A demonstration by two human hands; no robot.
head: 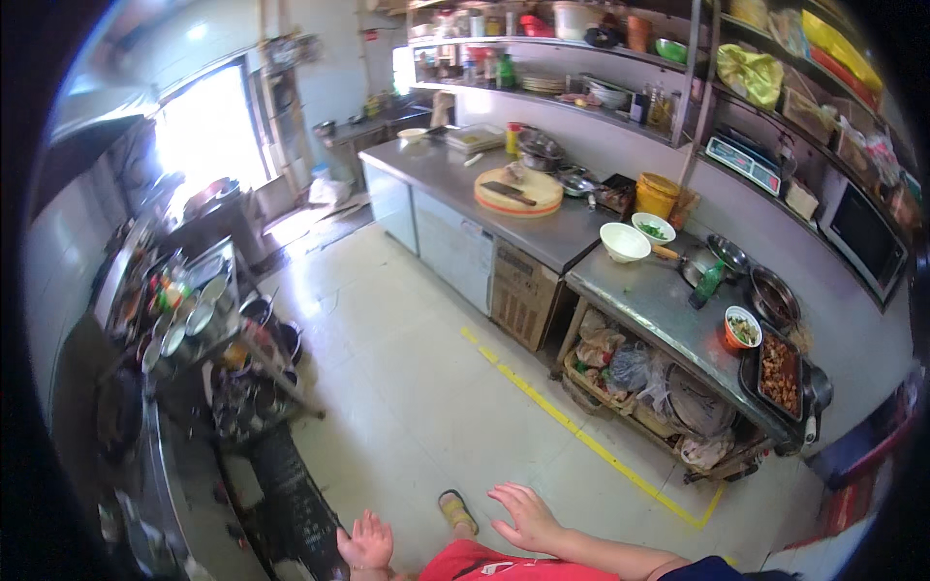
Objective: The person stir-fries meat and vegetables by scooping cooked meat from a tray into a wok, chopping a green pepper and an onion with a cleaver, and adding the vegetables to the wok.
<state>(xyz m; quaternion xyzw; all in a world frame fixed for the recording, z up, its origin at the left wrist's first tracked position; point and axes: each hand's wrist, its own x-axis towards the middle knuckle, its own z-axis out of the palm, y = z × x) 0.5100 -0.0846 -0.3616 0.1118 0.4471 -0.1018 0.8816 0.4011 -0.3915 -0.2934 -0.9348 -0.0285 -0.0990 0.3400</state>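
My left hand (365, 542) is raised low in the picture, its fingers apart and nothing in it. To its right, my right hand (525, 517) hangs over the tiled floor (392, 407), also bare, with the thumb spread from the fingers. Neither hand touches anything. Between them a foot in a yellow-green sandal (458, 510) rests on the floor. Red clothing (508, 569) shows at the bottom edge. Ahead on the right runs a steel worktable (639, 305), bearing a white bowl (625, 242), a bowl of chopped greens (653, 228) and a green bottle (706, 285).
A cleaver (508, 192) lies on a round chopping board (518, 207) on the farther counter (429, 163). A tray of browned food (779, 378) sits at the worktable's near end. Cooking stations with ladles (200, 318) line the left. Yellow tape (552, 414) marks the floor.
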